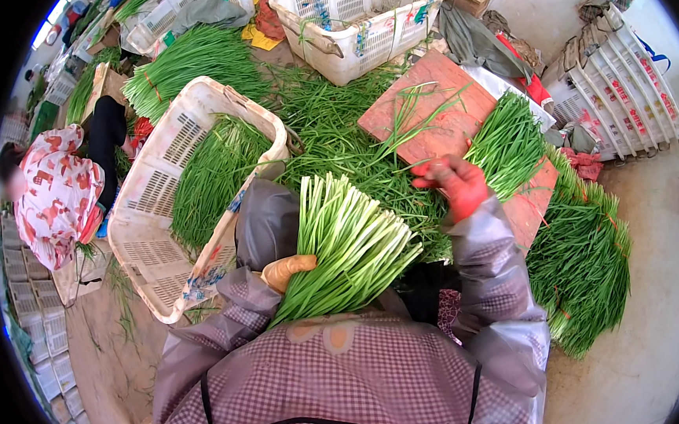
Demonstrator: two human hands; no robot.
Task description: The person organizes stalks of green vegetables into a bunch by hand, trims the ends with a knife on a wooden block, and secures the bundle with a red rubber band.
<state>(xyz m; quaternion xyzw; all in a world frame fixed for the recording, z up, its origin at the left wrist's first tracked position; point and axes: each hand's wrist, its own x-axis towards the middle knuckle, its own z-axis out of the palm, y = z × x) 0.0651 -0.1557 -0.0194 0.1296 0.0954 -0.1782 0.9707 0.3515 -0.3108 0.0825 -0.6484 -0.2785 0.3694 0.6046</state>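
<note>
My left hand (pixel 287 270), in a tan glove, clasps a thick bunch of garlic chives (pixel 350 241) against my lap, the pale cut ends fanned up and away from me. My right hand (pixel 453 185) wears a red glove and hovers by the near edge of a reddish board (pixel 427 114). Its fingers are curled together; whether they pinch a stalk is not clear. A few loose chive stalks (pixel 407 127) show just beyond its fingertips, over the board. Right of that hand, a smaller pile of chives (pixel 509 147) rests on the board.
A white plastic crate (pixel 141 243) partly filled with chives (pixel 213 179) stands at my left, another crate (pixel 363 39) ahead. Scattered chives (pixel 327 118) cover the floor between. Banded bundles (pixel 585 265) lie right, near stacked crates (pixel 620 86). A person (pixel 60 190) sits at far left.
</note>
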